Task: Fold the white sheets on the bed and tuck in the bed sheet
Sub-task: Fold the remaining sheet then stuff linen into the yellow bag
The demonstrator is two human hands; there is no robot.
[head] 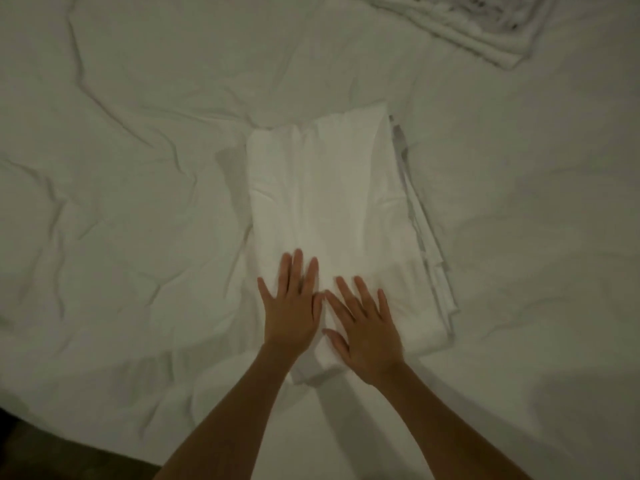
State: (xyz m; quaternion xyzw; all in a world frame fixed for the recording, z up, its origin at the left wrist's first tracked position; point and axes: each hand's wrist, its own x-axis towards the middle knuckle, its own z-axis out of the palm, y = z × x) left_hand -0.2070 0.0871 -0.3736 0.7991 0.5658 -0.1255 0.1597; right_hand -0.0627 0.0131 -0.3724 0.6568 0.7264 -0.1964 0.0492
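A folded white sheet (332, 202) lies as a long thick rectangle in the middle of the bed, its layered edges showing along the right side. My left hand (292, 306) rests flat on the sheet's near end with fingers straight and spread. Right beside it, my right hand (363, 327) also presses flat on the near end, fingers spread. Under everything lies the wrinkled white bed sheet (121, 202) that covers the mattress.
Another folded white cloth (485, 26) sits at the far right corner of the view. The bed's near edge runs along the lower left, with dark floor (52, 455) beyond it.
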